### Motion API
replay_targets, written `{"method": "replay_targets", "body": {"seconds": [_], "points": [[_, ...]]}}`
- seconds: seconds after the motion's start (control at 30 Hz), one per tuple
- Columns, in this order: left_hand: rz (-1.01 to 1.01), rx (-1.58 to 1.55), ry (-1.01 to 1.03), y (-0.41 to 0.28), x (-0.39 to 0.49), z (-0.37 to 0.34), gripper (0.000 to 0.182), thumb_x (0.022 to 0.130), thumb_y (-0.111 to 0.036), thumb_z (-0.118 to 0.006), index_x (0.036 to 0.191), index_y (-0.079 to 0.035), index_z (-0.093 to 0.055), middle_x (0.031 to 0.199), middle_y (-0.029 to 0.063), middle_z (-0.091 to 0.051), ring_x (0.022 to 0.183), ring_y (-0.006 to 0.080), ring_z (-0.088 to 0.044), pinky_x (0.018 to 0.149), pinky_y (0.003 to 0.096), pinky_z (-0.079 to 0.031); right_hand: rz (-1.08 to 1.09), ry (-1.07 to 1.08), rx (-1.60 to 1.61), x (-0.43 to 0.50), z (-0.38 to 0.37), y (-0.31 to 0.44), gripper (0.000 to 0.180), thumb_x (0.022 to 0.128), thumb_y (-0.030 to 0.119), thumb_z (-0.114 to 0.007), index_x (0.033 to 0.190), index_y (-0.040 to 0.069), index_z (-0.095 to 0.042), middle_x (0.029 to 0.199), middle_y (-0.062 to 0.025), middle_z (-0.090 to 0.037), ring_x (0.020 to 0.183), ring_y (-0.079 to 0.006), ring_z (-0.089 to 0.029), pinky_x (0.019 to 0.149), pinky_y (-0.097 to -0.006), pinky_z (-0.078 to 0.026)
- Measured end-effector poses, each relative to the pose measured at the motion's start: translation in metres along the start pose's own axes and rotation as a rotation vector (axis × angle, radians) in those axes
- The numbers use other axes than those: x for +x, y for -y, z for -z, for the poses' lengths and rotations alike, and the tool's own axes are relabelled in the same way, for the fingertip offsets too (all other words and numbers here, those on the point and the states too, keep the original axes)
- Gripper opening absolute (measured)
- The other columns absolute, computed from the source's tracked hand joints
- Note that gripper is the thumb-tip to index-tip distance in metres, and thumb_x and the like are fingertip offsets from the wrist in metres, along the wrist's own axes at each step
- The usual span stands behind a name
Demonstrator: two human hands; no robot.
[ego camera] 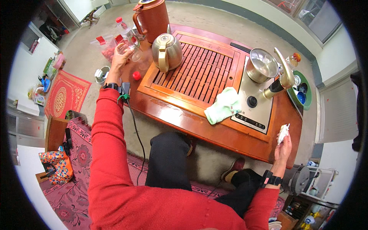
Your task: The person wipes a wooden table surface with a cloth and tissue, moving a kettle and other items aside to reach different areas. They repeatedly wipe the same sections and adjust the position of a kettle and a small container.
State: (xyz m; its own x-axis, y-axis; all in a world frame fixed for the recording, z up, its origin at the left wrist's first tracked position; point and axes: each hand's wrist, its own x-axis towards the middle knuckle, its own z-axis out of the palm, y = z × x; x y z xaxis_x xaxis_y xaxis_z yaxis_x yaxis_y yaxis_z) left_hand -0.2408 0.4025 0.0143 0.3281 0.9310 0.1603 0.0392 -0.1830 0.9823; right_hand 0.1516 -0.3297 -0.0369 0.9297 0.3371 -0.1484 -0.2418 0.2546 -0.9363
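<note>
At the far left of the wooden tea table (169,112), my left hand (122,57) holds a clear glass vessel (135,53), whose exact shape is blurred. Behind it are a plastic bag of red items (107,53) and a plastic bottle with a red cap (122,26). My right hand (283,148) grips a crumpled white tissue or wrapper (283,134) by the table's near right corner. Between my hands, a metal kettle (167,51) stands on the slatted tea tray (195,73), and a pale green cloth (222,106) lies over the tray's right edge.
A steel pot with a glass lid (262,65) sits on the built-in heating plate beside a gold-coloured spout (284,74). A reddish-brown jug (152,20) stands behind the kettle. A red ball-like item (136,75) lies near my left wrist. A green basin (304,92) holds dishes at the right.
</note>
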Motion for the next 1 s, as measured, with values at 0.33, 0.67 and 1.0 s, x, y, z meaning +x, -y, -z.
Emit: {"method": "replay_targets", "body": {"seconds": [0.33,0.67,1.0], "points": [[-0.481,0.427,0.334,-0.139,-0.09,-0.012,0.079,0.079,-0.014,-0.084,0.146,-0.013,-0.042,0.145,0.0083,-0.053,0.133,0.0258,-0.052,0.111,0.0406,-0.043,-0.002,0.027,0.133,-0.008,0.002,0.001,0.039,0.103,0.009,-0.056,0.14,-0.002,-0.052,0.12,-0.0104,-0.068,0.093,-0.0189,-0.069,0.077,-0.0303,-0.059],[-1.07,0.666,0.63,-0.235,-0.201,-0.147,0.085,0.06,-0.005,-0.09,0.137,-0.015,-0.054,0.136,0.0103,-0.058,0.128,0.0335,-0.053,0.109,0.0433,-0.043,0.031,0.093,0.213,-0.026,0.013,0.002,0.038,0.103,0.005,-0.055,0.138,-0.007,-0.053,0.12,-0.0098,-0.067,0.095,-0.0171,-0.065,0.084,-0.0298,-0.055],[-1.253,0.758,0.88,-0.256,-0.289,-0.314,0.086,0.062,-0.007,-0.087,0.14,-0.019,-0.052,0.139,0.0086,-0.053,0.133,0.0327,-0.049,0.112,0.0471,-0.039,0.097,0.013,0.337,-0.03,0.038,0.008,0.033,0.102,0.009,-0.057,0.131,-0.006,-0.06,0.113,-0.0075,-0.069,0.088,-0.0139,-0.065,0.077,-0.0282,-0.054]]}}
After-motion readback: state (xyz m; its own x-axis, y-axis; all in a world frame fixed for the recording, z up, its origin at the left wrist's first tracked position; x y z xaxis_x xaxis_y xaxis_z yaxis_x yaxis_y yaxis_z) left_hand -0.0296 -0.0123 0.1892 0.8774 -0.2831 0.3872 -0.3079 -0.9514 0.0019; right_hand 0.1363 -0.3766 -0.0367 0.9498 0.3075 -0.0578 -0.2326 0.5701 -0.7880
